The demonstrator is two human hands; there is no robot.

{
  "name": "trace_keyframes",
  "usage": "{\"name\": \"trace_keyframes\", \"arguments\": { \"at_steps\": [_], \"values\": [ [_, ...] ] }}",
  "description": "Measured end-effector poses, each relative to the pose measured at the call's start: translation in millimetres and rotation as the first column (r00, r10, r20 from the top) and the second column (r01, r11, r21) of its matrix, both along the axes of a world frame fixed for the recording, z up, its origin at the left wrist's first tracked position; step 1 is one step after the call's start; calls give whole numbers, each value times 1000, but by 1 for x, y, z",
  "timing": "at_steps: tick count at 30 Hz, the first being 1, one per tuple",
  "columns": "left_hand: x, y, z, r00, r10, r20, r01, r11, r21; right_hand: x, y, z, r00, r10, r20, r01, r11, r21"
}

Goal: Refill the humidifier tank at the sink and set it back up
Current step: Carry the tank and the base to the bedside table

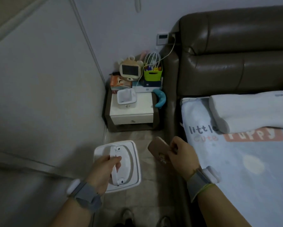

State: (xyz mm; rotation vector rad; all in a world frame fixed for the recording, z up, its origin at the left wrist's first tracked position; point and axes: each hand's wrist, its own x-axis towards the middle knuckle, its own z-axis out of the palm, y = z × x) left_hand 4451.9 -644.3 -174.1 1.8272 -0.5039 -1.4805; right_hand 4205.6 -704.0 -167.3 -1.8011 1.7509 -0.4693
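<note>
My left hand (103,172) grips the white handle on top of the white humidifier tank (132,164), which hangs above the tiled floor. My right hand (181,156) holds a tan phone (157,145) level with the tank, beside the bed edge. Ahead, the white humidifier base (126,98) stands open-topped on the white nightstand (137,110), at its left side. Both wrists wear grey bands.
The nightstand's back holds a small screen toy (130,69), a green basket (152,74), boxes and cables. A blue curved object (160,98) hangs at its right. A grey wall (44,95) runs along my left; the brown headboard (235,54) and bed (245,153) lie on my right.
</note>
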Motion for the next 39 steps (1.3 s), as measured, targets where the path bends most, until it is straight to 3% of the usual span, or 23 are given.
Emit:
{"name": "trace_keyframes", "arguments": {
  "at_steps": [8,13,16,19,25,31,36,39],
  "values": [
    [50,-158,-45,986,100,-133,-93,994,60,57,-172,-36,981,-174,84,175,985,-7],
    [89,-257,-84,977,165,-137,-157,985,71,113,-272,-75,932,-342,116,339,940,44],
    [105,-292,-95,972,205,-118,-200,978,55,130,-311,-98,857,-486,173,491,871,16],
    [119,-341,-124,961,253,-109,-254,967,6,139,-367,-129,921,-334,200,338,941,13],
    [138,-415,-145,961,220,-170,-238,966,-97,145,-439,-190,882,-346,320,357,934,27],
    [136,-470,-171,948,239,-210,-285,931,-229,146,-485,-270,768,-458,448,479,875,73],
    [131,-510,-182,953,163,-256,-245,912,-330,143,-523,-324,724,-520,453,529,840,118],
    [124,-527,-183,959,139,-247,-233,883,-407,145,-541,-362,647,-610,458,596,779,194]
  ]
}}
